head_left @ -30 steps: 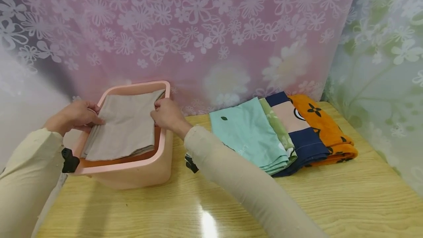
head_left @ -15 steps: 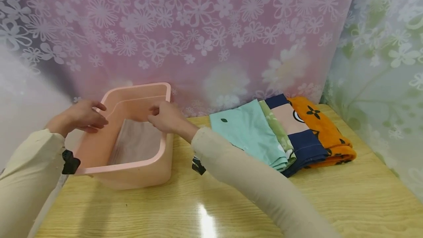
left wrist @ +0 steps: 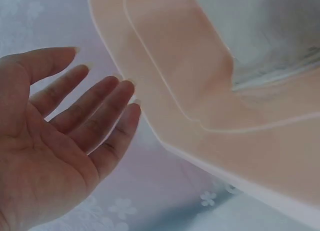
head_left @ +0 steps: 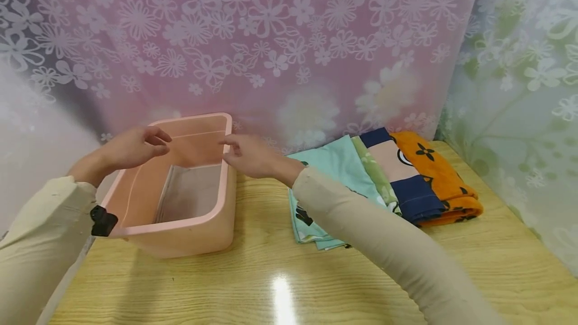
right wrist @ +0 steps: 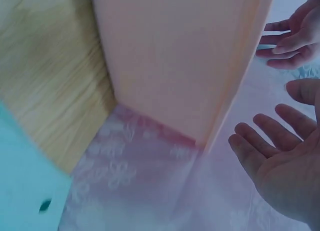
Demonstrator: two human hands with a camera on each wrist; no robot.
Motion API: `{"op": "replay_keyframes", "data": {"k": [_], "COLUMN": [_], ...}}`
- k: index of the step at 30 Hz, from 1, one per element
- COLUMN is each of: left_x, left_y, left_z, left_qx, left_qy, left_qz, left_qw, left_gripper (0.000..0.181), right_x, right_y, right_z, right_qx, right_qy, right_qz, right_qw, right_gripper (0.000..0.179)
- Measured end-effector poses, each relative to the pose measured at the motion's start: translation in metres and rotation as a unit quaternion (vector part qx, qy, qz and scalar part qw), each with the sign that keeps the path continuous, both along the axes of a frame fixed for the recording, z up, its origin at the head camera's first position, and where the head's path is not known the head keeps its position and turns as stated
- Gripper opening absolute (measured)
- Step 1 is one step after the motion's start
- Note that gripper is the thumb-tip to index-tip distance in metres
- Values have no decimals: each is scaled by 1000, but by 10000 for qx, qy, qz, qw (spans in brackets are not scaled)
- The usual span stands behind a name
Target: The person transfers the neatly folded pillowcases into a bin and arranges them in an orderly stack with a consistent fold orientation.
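Note:
A pink plastic bin (head_left: 180, 237) stands at the left of the table, and folded grey-beige cloth (head_left: 191, 192) lies flat on its floor. My left hand (head_left: 131, 148), fingers loosely bent and holding nothing, hovers over the bin's left rim. In the left wrist view its palm shows bare beside the bin wall (left wrist: 150, 86). Above the right rim is my right hand (head_left: 250, 155), also bare, with its fingers relaxed. To the right lies a row of overlapping folded cloths: mint green (head_left: 329, 164), light green (head_left: 372, 169), navy and pink (head_left: 393, 162), and orange with black motifs (head_left: 440, 174).
The wood-grain table (head_left: 217, 290) runs along a pink flowered curtain (head_left: 271, 64) at the back. A pale green flowered curtain (head_left: 524, 114) hangs on the right. Black camera mounts (head_left: 104, 220) sit at both wrists.
The grey-beige cloth was let go and dropped from both hands into the bin. Both hands have since risen slightly, and the right hand has moved right, out over the bin's rim.

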State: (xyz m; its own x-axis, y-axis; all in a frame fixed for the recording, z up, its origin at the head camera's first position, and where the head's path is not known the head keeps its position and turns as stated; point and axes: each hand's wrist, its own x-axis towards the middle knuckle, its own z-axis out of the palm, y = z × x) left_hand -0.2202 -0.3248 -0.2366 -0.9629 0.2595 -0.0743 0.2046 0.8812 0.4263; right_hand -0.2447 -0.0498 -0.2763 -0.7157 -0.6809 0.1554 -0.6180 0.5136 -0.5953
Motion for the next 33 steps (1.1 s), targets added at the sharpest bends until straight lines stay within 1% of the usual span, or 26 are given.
{"op": "replay_keyframes", "data": {"k": [2,5,8,10,11,12,13,15,16,17,19,21,22,25,29,31,33], "left_x": [2,7,12,16,17,19,20,23,24,25,27,29,31,36,45,48,50], "left_y": [8,23,43,56,63,70,76,87,92,98,107,117,121,135,154,163,172], "left_z": [3,6,7,6,6,5,5,5,4,3,0,-5,-7,-14,-22,-27,-33], "left_qx": [21,103,54,-124,-296,-516,-759,-1276,-1341,-1395,-1427,-1383,-1311,-1582,-1808,-1899,-1954], "left_qy": [153,387,773,1130,1358,1618,1844,2311,2412,2488,2503,2461,2425,2580,2781,2806,2797], "left_qz": [7,45,151,127,87,31,-30,-175,-282,-353,-446,-507,-540,-485,-583,-667,-717], "left_qw": [9999,9992,9969,9934,9903,9855,9799,9644,9608,9578,9565,9580,9597,9519,9416,9385,9372], "left_gripper": [40,43,44,44,44,43,43,39,39,40,41,41,45,48,48,49,50], "right_x": [-2,-5,-7,-9,-10,-10,-11,-12,-12,-13,-14,-14,-15,-15,-14,-13,-11], "right_y": [9,23,40,54,61,68,75,88,94,99,110,119,123,135,152,162,172], "right_z": [0,1,2,2,3,3,2,2,1,1,-2,-4,-5,-8,-12,-15,-21], "right_qx": [106,379,717,1033,1129,1252,1379,1609,1718,1840,2047,2207,2267,2433,2598,2669,2730], "right_qy": [88,315,469,627,671,757,862,993,1055,1121,1291,1432,1508,1615,1738,1821,1920], "right_qz": [111,86,-54,-204,-270,-336,-406,-547,-604,-658,-730,-808,-847,-991,-1102,-1113,-1122], "right_qw": [9998,9987,9963,9925,9910,9887,9858,9804,9776,9743,9675,9614,9585,9513,9435,9398,9360], "right_gripper": [42,44,47,50,50,51,53,55,55,56,57,58,58,59,60,60,61]}}
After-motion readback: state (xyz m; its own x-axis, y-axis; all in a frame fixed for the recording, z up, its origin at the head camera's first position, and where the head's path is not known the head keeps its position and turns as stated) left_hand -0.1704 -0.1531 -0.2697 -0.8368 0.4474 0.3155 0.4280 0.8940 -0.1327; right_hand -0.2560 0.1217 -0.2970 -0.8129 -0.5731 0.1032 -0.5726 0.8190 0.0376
